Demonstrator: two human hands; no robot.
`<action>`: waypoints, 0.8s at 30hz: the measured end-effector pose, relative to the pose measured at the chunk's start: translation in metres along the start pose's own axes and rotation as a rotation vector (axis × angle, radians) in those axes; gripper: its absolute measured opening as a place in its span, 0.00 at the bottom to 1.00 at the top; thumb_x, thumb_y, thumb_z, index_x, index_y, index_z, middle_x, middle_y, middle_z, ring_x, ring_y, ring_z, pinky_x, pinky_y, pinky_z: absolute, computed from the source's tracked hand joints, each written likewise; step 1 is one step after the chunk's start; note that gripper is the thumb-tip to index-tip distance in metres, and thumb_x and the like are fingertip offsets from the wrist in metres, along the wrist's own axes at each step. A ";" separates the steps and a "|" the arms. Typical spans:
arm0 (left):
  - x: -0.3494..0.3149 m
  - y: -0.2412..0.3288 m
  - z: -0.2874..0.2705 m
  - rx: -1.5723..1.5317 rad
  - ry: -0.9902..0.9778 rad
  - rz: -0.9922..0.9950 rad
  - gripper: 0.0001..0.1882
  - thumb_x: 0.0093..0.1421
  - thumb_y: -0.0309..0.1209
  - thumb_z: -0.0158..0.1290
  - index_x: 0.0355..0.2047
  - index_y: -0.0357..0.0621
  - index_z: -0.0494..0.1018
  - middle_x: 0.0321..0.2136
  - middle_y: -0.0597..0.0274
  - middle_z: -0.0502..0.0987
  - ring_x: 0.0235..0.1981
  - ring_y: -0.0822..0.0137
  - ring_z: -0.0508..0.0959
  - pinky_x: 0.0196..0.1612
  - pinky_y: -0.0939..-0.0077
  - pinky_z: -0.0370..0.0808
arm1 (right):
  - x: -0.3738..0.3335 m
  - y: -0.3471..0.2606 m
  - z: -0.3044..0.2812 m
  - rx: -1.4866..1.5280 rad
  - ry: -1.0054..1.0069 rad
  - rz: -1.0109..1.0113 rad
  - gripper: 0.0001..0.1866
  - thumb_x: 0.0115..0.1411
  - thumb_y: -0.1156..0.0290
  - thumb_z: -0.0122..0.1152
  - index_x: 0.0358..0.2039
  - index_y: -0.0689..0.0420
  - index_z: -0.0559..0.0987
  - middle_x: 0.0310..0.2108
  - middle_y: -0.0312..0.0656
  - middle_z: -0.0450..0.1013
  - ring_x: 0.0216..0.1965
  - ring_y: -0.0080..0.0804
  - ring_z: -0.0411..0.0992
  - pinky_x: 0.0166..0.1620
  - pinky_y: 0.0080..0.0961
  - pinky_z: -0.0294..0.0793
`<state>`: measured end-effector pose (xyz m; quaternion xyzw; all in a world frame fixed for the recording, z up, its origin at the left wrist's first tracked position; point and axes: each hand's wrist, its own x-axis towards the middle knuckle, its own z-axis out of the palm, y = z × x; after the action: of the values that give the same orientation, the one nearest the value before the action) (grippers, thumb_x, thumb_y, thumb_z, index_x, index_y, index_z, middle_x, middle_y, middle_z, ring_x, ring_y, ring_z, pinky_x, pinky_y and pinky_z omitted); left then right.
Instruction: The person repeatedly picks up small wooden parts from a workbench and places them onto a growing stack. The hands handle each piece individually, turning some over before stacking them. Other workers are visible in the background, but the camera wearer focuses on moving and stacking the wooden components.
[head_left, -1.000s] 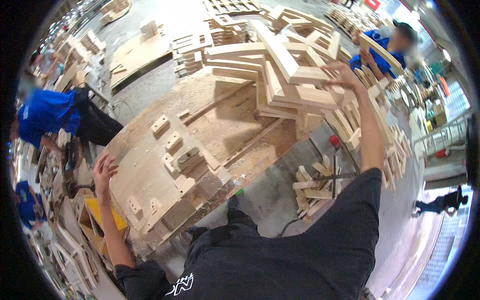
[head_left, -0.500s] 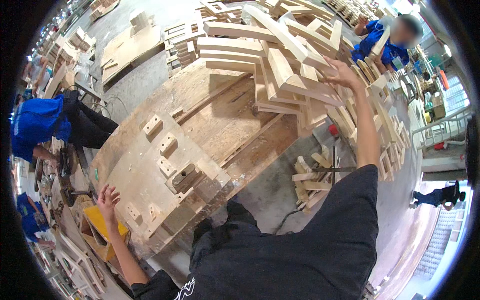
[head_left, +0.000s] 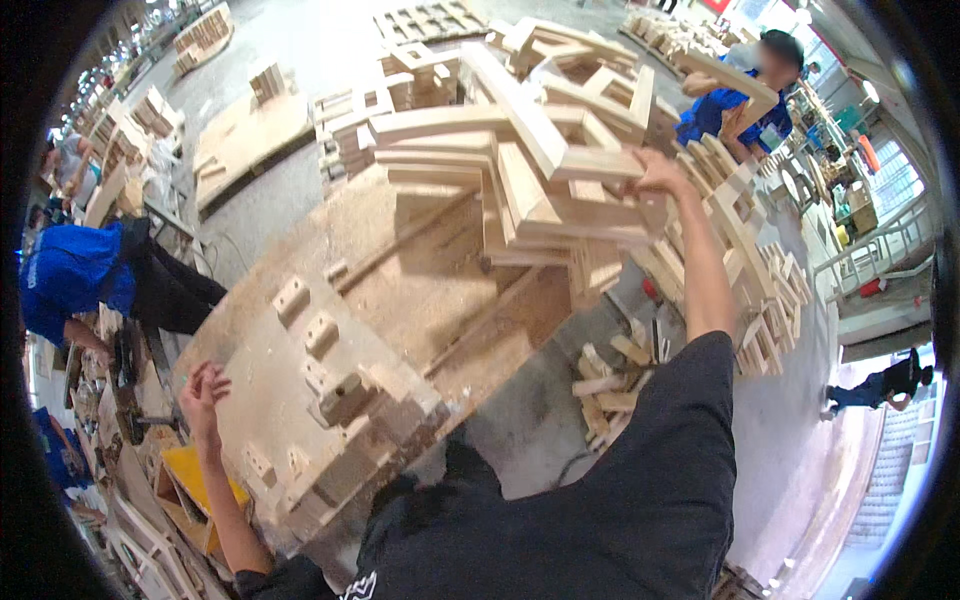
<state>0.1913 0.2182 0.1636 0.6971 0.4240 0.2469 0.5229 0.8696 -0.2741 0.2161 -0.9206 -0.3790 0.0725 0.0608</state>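
My right hand grips one end of a pale angled wooden frame on top of a stack of similar frames. The stack stands at the far right part of the worktable. Away at the table's left edge, my left hand hangs in the air with nothing in it, fingers loosely bent and apart. Between the hands lies a board jig with several drilled wooden blocks fixed on it. A darker block stands near its front side.
A co-worker in blue holds a wooden frame beyond the stack; another bends over at the left. More frames are piled to the right. Wood offcuts lie beside the table. A yellow-sided box stands below my left hand.
The top frame has turned and come lower and nearer, with my right hand on its end. My left hand's fingers have curled a little. The view has shifted slightly.
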 end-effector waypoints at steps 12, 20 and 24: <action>-0.028 0.001 -0.017 0.105 0.101 -0.081 0.20 0.64 0.41 0.53 0.51 0.41 0.72 0.38 0.57 0.79 0.33 0.68 0.80 0.34 0.76 0.76 | 0.002 -0.022 0.010 0.002 -0.086 0.108 0.40 0.31 0.63 0.74 0.48 0.54 0.70 0.45 0.53 0.75 0.50 0.51 0.72 0.51 0.41 0.70; -0.023 -0.014 -0.003 0.047 0.067 -0.090 0.19 0.65 0.38 0.52 0.51 0.40 0.71 0.39 0.56 0.79 0.34 0.68 0.80 0.36 0.76 0.76 | -0.048 -0.053 0.043 -0.050 0.250 0.132 0.39 0.32 0.55 0.75 0.48 0.49 0.71 0.39 0.50 0.73 0.45 0.53 0.70 0.51 0.44 0.67; -0.019 -0.018 0.004 0.027 0.011 -0.064 0.19 0.65 0.38 0.52 0.51 0.40 0.71 0.39 0.56 0.79 0.34 0.69 0.80 0.37 0.76 0.76 | -0.073 -0.063 0.048 -0.065 0.280 0.154 0.40 0.32 0.58 0.76 0.49 0.51 0.71 0.39 0.50 0.72 0.46 0.53 0.68 0.51 0.44 0.67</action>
<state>0.1785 0.2017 0.1475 0.6888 0.4521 0.2280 0.5189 0.7659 -0.2785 0.1855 -0.9495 -0.2971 -0.0643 0.0775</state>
